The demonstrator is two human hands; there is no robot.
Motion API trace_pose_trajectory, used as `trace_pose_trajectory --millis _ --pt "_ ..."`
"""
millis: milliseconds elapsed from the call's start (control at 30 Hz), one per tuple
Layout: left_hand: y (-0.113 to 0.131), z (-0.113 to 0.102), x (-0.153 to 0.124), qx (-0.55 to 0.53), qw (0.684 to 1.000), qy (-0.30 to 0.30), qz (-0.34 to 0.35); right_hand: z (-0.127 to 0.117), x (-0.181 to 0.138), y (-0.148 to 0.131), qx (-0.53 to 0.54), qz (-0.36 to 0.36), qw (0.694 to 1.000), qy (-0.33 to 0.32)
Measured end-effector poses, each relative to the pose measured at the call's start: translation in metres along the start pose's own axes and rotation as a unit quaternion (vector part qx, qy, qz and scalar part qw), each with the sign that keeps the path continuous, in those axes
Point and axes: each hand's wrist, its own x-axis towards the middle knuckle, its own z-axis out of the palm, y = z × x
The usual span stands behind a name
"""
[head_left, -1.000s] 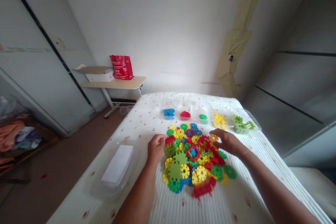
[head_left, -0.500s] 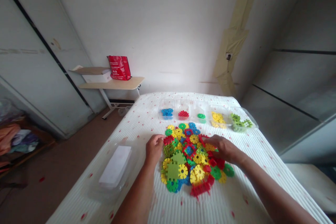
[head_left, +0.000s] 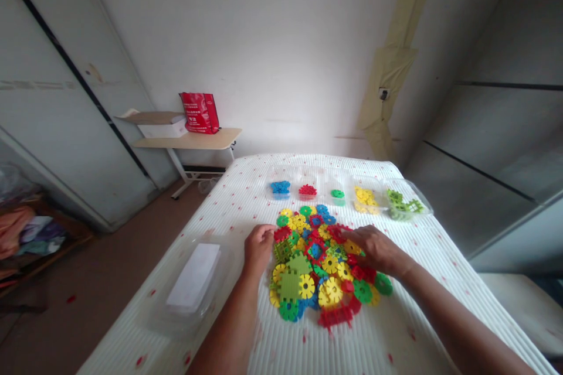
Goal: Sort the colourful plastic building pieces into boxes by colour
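Note:
A heap of plastic snap-together pieces [head_left: 319, 266] in red, yellow, green and blue lies in the middle of a white bedsheet. My left hand [head_left: 258, 248] rests at the heap's left edge with its fingers curled against a red piece. My right hand [head_left: 373, 247] lies on the heap's right side, fingers bent down onto red and yellow pieces; what it grips is hidden. Beyond the heap stands a row of clear trays holding sorted pieces: blue [head_left: 280, 188], red [head_left: 307, 191], green [head_left: 337, 194], yellow [head_left: 365, 197] and light green [head_left: 403, 204].
A clear plastic box with a white lid [head_left: 193, 278] sits on the bed to the left of my left arm. A small side table [head_left: 190, 142] with a red bag [head_left: 199, 112] stands by the far wall. The bed's left edge drops to a brown floor.
My right hand has come down and toward me, from the heap's far right edge onto its pieces. The left hand has stayed in place. The view has shifted slightly.

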Motion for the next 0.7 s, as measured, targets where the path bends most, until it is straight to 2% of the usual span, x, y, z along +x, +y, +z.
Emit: trace_pose_trajectory --millis 133,400,533,633,700 --pt "0.000 0.000 0.000 -0.002 1.000 0.005 0.004 0.000 -0.001 -0.001 0.009 -0.006 1.000 0.000" --pt "-0.001 0.000 0.000 -0.005 1.000 0.005 0.002 0.006 0.001 -0.003 -0.049 -0.007 0.999 0.021" --pt "-0.003 0.000 0.001 -0.003 1.000 0.002 0.005 0.004 -0.003 0.004 -0.004 -0.002 0.997 0.078" --pt "-0.004 0.001 0.001 -0.012 1.000 0.000 0.009 0.006 -0.006 0.015 0.062 0.033 0.988 0.140" --pt "-0.005 0.001 0.001 -0.015 1.000 0.000 0.007 0.009 -0.008 0.022 0.091 0.053 0.982 0.155"
